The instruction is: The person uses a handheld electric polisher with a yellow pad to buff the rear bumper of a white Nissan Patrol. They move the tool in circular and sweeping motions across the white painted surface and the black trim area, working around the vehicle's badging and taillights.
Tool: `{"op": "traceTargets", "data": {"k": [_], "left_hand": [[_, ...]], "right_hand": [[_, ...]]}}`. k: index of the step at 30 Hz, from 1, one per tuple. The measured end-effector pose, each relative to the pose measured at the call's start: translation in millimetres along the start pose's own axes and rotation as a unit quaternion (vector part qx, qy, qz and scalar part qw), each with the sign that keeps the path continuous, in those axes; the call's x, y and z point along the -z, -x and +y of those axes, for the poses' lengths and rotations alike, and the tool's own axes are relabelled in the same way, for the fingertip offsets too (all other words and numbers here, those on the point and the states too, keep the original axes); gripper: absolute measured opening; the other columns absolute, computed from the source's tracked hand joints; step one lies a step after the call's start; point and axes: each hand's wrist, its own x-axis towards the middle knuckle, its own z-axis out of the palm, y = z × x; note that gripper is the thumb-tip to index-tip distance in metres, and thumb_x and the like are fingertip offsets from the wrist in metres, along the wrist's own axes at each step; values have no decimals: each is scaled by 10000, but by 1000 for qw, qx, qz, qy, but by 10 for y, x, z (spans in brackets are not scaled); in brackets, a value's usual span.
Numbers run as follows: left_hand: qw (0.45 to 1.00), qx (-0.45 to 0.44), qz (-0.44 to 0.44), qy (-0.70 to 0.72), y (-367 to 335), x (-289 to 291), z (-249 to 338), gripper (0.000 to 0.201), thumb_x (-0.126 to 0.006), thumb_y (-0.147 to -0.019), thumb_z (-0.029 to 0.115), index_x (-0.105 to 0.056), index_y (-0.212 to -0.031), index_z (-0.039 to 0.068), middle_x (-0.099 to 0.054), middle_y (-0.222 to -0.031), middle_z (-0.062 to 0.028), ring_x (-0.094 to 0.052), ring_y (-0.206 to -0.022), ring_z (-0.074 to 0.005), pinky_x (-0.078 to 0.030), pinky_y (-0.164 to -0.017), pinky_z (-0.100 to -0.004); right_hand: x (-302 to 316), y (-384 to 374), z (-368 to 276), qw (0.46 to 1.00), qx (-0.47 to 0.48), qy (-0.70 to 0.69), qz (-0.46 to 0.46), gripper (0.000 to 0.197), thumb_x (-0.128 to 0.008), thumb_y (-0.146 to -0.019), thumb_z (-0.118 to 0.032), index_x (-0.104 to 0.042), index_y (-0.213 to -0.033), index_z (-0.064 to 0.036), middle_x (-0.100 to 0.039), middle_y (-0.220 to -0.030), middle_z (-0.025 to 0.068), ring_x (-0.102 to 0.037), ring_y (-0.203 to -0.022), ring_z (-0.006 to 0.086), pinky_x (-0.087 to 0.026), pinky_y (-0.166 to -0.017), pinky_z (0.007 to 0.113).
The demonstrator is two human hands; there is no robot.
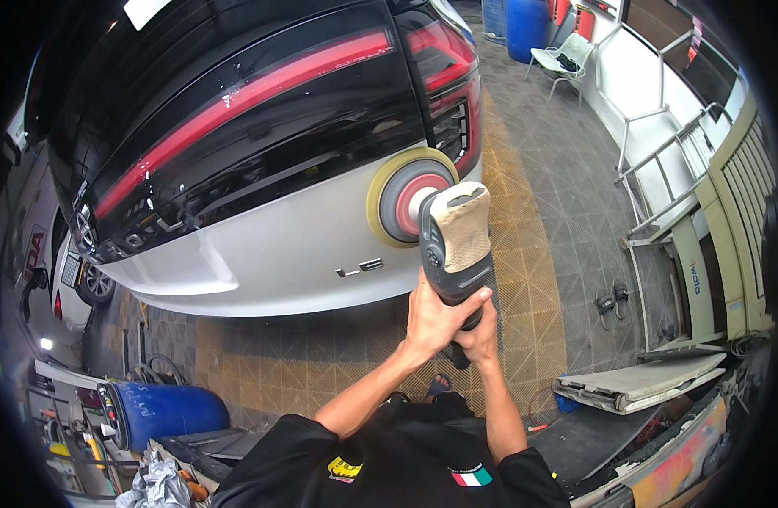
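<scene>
With 2 hands, my left hand and my right hand, I am holding a black and beige polisher by its lower end. Its round pad is facing the upper right corner of the silver panel, beneath the tail light; I cannot tell if it is pressing there. Metal letters are sitting near the panel's lower edge.
</scene>
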Motion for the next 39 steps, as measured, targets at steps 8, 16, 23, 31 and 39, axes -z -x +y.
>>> {"op": "traceTargets", "data": {"k": [8, 16, 23, 31, 39], "left_hand": [[973, -42, 162, 158, 409, 434, -305, 315, -903, -880, 169, -747, -1074, -25, -761, -1039, -77, -718, -955, -160, -588, -868, -317], [968, -48, 147, 196, 444, 322, -118, 482, -894, -895, 238, -676, -1231, -31, -736, -1128, -100, -702, -1019, -186, -563, -942, -357], [993, 1, 3, 116, 82, -202, -71, 823, -931, -860, 297, -405, -1359, -93, -733, -1145, -201, -749, -1027, -248, -614, -895, -380], [996, 39, -48, -62, 51, -23, -92, 878, -941, -826, 415, -424, -1324, -90, -700, -1192, -254, -734, -1101, -300, -596, -944, -423], [994, 28, -66, 82, 354, 982, -248, 844, -962, -810, 269, -430, -1375, -63, -709, -1191, -195, -724, -1101, -247, -590, -959, -395]], "right_hand": [[-341, -9, -466, 988, 44, 73, -125, 766, -906, -642, -231, -604, -1318, -39, -761, -1078, 211, -785, -989, 387, -628, -849, 440], [-134, -22, -848, 981, 86, 123, -119, 734, -922, -643, -242, -653, -1290, -23, -746, -1169, 206, -760, -1046, 393, -616, -887, 438], [241, 53, -543, 999, -49, 4, 9, 765, -861, -662, -180, -603, -1358, 6, -765, -1083, 146, -753, -992, 249, -584, -907, 369], [-149, 250, -132, 989, -26, -126, 75, 654, -770, -768, -208, -596, -1339, 60, -692, -1251, 120, -670, -1129, 222, -507, -1020, 351], [-885, 575, -384, 999, -34, 3, 35, 645, -772, -682, -199, -620, -1263, 36, -745, -1098, 157, -749, -946, 278, -584, -861, 359]]}}
